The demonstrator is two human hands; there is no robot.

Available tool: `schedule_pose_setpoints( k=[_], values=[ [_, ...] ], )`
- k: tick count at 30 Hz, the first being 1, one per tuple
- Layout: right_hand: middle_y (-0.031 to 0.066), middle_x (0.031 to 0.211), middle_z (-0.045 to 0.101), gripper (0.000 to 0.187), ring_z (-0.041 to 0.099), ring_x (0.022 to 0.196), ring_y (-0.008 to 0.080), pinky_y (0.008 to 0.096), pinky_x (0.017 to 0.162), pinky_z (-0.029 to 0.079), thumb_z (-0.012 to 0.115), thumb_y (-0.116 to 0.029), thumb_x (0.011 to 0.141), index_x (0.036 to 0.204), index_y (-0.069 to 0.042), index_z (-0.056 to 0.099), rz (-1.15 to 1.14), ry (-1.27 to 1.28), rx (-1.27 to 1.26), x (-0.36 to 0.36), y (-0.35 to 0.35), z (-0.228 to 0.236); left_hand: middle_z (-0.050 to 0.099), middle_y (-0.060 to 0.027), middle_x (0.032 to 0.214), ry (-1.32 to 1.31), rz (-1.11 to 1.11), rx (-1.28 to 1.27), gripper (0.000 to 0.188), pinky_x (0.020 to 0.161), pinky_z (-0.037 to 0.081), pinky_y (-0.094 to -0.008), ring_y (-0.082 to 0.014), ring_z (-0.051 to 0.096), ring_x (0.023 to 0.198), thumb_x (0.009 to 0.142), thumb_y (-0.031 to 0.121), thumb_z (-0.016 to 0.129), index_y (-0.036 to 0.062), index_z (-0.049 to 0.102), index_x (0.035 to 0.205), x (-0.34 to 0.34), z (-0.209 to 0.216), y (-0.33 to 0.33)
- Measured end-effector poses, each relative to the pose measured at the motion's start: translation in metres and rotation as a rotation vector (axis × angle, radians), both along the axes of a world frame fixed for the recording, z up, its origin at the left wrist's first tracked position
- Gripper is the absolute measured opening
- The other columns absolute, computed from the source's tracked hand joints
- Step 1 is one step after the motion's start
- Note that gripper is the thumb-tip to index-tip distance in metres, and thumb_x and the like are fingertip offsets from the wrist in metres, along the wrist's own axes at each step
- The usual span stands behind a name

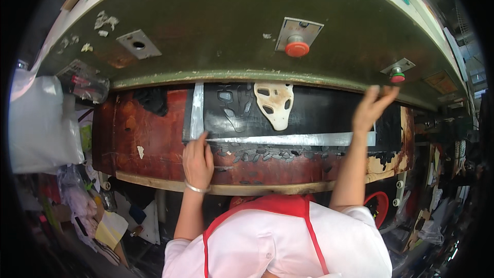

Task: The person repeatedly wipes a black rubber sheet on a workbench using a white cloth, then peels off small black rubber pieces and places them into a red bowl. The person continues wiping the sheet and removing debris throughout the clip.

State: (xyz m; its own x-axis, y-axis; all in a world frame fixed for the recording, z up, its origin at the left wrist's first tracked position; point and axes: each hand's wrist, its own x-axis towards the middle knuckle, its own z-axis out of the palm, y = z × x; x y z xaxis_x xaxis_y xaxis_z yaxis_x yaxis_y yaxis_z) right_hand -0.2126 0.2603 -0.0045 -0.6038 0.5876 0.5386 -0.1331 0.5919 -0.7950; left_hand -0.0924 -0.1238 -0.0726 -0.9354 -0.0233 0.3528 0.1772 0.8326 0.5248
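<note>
One black sheet lies on a stained red worktop, clutter around.

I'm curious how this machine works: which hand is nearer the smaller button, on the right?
The right hand, just below the smaller button in view; the left hand is well to its left, lower down.

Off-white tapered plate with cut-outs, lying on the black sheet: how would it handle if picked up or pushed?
The off-white, tapered, perforated plate is probably stiff: its outline looks crisp and unbent. Being perforated, it's likely light for its footprint. Lying flat on the glossy black sheet, it would likely slide rather than roll.
</note>
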Motion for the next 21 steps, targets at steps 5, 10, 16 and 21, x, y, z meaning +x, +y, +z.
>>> schedule_pose_setpoints(
  k=[5, 10, 16, 21],
  values=[
    [0.0402, 0.150, -0.003, 0.100, 0.001, 0.143, 0.0472, 0.0499, 0.117, 0.003, 0.050, -0.048, 0.095, 0.143, 0.016, -0.010, -0.175, -0.122, 0.310, -0.058, 0.048, 0.012, 0.059, -0.0089, 0.073, -0.193, -0.045, -0.071, 0.024, 0.069, 0.043, -0.0401, -0.0281, 0.056, 0.073, 0.085, 0.013, 0.066, 0.0031, 0.064, 0.106, -0.006, -0.023, 0.027],
    [0.0362, 0.151, -0.006, 0.099, -0.003, 0.144, 0.0433, 0.0493, 0.117, 0.002, 0.053, -0.039, 0.095, 0.143, 0.013, -0.016, -0.149, 0.012, 0.236, -0.061, 0.039, -0.009, 0.058, -0.0095, 0.066, -0.126, 0.064, 0.056, 0.015, 0.064, 0.046, -0.0406, -0.0290, 0.056, 0.066, 0.083, 0.011, 0.068, 0.0034, 0.068, 0.096, -0.049, -0.038, 0.029],
    [0.0315, 0.154, 0.007, 0.089, 0.012, 0.145, 0.0381, 0.0465, 0.116, 0.013, 0.053, -0.030, 0.097, 0.148, 0.006, -0.010, 0.007, -0.083, 0.170, -0.017, 0.048, -0.019, 0.062, -0.0104, 0.067, -0.089, 0.053, 0.023, 0.007, 0.059, 0.047, -0.0400, -0.0299, 0.059, 0.061, 0.083, 0.011, 0.068, 0.0063, 0.069, 0.088, -0.044, -0.033, 0.028],
    [0.0160, 0.088, 0.069, 0.039, 0.066, 0.083, 0.0214, 0.0321, 0.076, 0.051, 0.068, -0.015, 0.087, 0.120, 0.004, 0.058, 0.275, -0.513, -0.028, 0.093, -0.015, -0.073, 0.058, -0.0089, 0.061, -0.016, 0.052, 0.011, 0.005, 0.058, 0.046, -0.0407, -0.0291, 0.057, 0.059, 0.081, 0.013, 0.069, 0.0078, 0.070, 0.082, -0.035, -0.045, 0.027]
  ],
)
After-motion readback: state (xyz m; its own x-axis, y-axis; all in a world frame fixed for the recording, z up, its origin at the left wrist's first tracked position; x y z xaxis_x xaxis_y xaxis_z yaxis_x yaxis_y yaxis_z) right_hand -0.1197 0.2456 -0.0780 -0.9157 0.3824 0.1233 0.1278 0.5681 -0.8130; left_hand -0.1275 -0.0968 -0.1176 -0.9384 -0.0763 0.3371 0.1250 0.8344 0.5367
